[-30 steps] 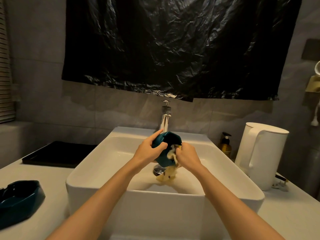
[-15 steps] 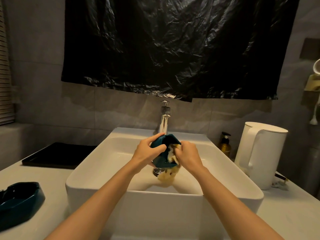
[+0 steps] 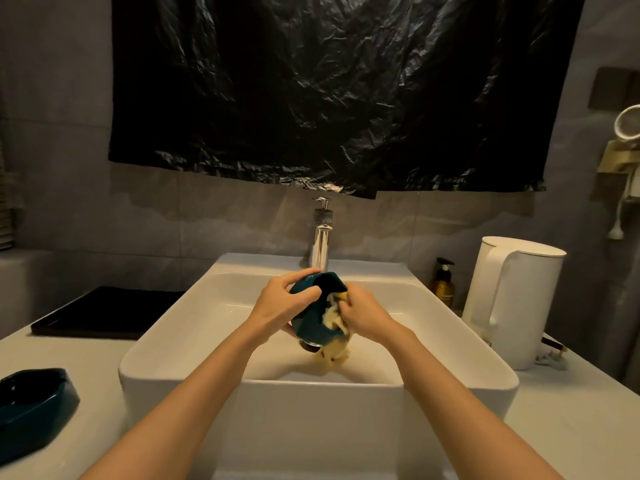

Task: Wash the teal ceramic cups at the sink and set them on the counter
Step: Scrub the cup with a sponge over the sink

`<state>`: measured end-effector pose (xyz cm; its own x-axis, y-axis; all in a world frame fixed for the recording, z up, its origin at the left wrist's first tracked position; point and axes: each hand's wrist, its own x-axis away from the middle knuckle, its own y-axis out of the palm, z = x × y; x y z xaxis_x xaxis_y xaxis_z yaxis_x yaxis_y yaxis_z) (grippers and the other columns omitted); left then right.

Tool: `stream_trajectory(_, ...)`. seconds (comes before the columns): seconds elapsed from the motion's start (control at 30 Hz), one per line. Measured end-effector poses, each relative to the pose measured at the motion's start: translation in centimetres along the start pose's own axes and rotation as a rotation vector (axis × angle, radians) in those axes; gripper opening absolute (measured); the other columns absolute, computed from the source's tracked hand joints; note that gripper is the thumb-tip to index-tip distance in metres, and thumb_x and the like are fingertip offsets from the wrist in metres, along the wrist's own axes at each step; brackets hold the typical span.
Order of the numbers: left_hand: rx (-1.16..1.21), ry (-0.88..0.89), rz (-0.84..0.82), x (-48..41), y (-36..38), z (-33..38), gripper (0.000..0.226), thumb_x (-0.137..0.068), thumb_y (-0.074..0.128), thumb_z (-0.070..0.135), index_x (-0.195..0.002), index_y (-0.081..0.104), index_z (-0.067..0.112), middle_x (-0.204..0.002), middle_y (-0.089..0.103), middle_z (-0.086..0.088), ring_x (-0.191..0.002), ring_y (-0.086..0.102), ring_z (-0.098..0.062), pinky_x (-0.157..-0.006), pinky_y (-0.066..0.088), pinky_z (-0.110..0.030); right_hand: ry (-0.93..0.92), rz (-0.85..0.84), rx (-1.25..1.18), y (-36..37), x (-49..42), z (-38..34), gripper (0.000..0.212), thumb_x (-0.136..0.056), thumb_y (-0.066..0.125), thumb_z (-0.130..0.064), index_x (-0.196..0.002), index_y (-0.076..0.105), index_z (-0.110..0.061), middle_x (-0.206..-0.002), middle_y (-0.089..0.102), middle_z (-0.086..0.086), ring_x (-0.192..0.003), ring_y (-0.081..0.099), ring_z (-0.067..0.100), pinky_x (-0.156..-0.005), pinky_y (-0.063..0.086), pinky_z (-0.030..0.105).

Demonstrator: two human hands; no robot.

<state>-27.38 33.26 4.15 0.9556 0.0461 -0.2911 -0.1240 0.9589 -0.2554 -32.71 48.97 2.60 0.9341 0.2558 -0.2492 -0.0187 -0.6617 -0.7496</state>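
**Cup held over the basin, cloth at its mouth**

Nearest me, a second teal cup (image 3: 34, 407) sits on the counter (image 3: 554, 427) at the left frame edge, well apart from the sink (image 3: 311, 384). Past the sink's front rim, my left hand (image 3: 282, 303) curls round the cup (image 3: 310, 323), tilted on its side above the drain. My right hand (image 3: 363, 313) pinches a yellow cloth (image 3: 334, 353) at the cup's mouth. Open basin lies either side of my hands. Beyond: a black tray (image 3: 107, 313) left, the tap (image 3: 321, 244) just behind the cup, a bottle (image 3: 444, 289) and kettle (image 3: 512, 299) right
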Motion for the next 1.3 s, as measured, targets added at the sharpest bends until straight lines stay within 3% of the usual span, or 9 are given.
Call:
stream_trajectory(0.1,-0.035,-0.015,0.013,0.0,-0.2,-0.4,0.03,-0.089,0.062,0.023,-0.116,0.058,0.035,-0.115,0.056,0.001,-0.103,0.056,-0.025,-0.058,0.058,-0.038,-0.001,-0.15,-0.063,0.0,0.1,-0.3,0.042,-0.092,0.053,-0.005,-0.129,0.038,-0.016,-0.119,0.054,0.005,-0.106,0.054,0.018,-0.088,0.052,0.03)
stream_trajectory(0.23,-0.01,-0.023,-0.018,0.0,0.1,0.0,0.028,-0.091,0.058,0.022,-0.116,0.058,0.035,-0.116,0.057,-0.002,-0.102,0.055,-0.025,-0.056,0.057,-0.037,-0.035,0.044,0.053,-0.2,0.5,-0.7,0.028,-0.096,0.048,-0.015,-0.123,0.049,-0.017,-0.113,0.061,0.005,-0.101,0.058,0.021,-0.09,0.053,0.036)
stream_trajectory(0.43,-0.017,-0.026,-0.04,-0.4,0.5,0.1,0.047,-0.093,0.056,0.025,-0.137,0.042,0.035,-0.132,0.048,-0.001,-0.111,0.05,-0.021,-0.076,0.056,-0.037,0.057,0.082,-0.038,-0.4,0.9,-1.3,0.046,-0.096,0.048,-0.013,-0.136,0.024,-0.012,-0.126,0.053,0.012,-0.111,0.056,0.026,-0.094,0.051,0.038)
stream_trajectory(0.53,0.103,-0.042,-0.092,-0.1,1.0,0.4,0.066,-0.089,0.063,0.016,-0.143,0.031,0.036,-0.13,0.041,0.004,-0.118,0.048,-0.025,-0.08,0.055,-0.041,0.205,0.116,-0.195,-0.8,0.7,-1.6,0.046,-0.091,0.056,-0.008,-0.124,0.025,-0.01,-0.124,0.05,0.013,-0.104,0.055,0.024,-0.082,0.053,0.033)
stream_trajectory(0.7,0.062,0.026,-0.011,-0.1,0.9,-0.1,0.065,-0.084,0.065,0.01,-0.14,0.041,0.035,-0.127,0.048,0.002,-0.115,0.052,-0.027,-0.073,0.058,-0.043,0.295,-0.011,-0.361,-0.7,0.7,-1.5,0.052,-0.089,0.063,-0.013,-0.128,0.029,-0.013,-0.116,0.05,0.006,-0.093,0.057,0.018,-0.051,0.052,0.021)
stream_trajectory(0.9,0.084,0.021,-0.006,-0.1,0.8,0.1,0.058,-0.085,0.063,0.01,-0.135,0.046,0.032,-0.119,0.051,0.001,-0.106,0.054,-0.025,-0.063,0.058,-0.035,0.066,0.239,-0.031,0.0,0.3,-0.6,0.023,-0.098,0.047,-0.018,-0.119,0.053,-0.014,-0.112,0.063,0.007,-0.096,0.059,0.021,-0.077,0.052,0.029)
stream_trajectory(1.0,0.085,0.021,-0.015,-0.2,0.8,-0.1,0.055,-0.086,0.063,0.01,-0.133,0.047,0.033,-0.118,0.051,0.001,-0.106,0.054,-0.025,-0.06,0.057,-0.032,0.041,0.326,0.063,-0.2,0.4,-0.5,0.023,-0.098,0.046,-0.023,-0.115,0.058,-0.012,-0.107,0.065,0.008,-0.092,0.061,0.023,-0.075,0.052,0.031)
stream_trajectory(1.2,-0.074,0.081,0.046,-0.3,0.1,-0.7,0.055,-0.08,0.068,0.023,-0.131,0.05,0.032,-0.117,0.053,0.003,-0.108,0.054,-0.023,-0.078,0.058,-0.041,0.061,0.024,0.004,0.1,0.0,-0.5,0.025,-0.092,0.052,-0.012,-0.117,0.05,-0.011,-0.111,0.061,0.009,-0.093,0.057,0.02,-0.076,0.051,0.029)
stream_trajectory(1.3,-0.075,0.064,0.013,0.0,0.0,-0.9,0.048,-0.083,0.066,0.019,-0.127,0.052,0.034,-0.118,0.055,0.001,-0.107,0.055,-0.024,-0.077,0.058,-0.043,0.08,0.07,0.037,0.1,0.0,-0.7,0.02,-0.09,0.058,-0.015,-0.11,0.056,-0.011,-0.102,0.064,0.008,-0.09,0.06,0.021,-0.078,0.052,0.03)
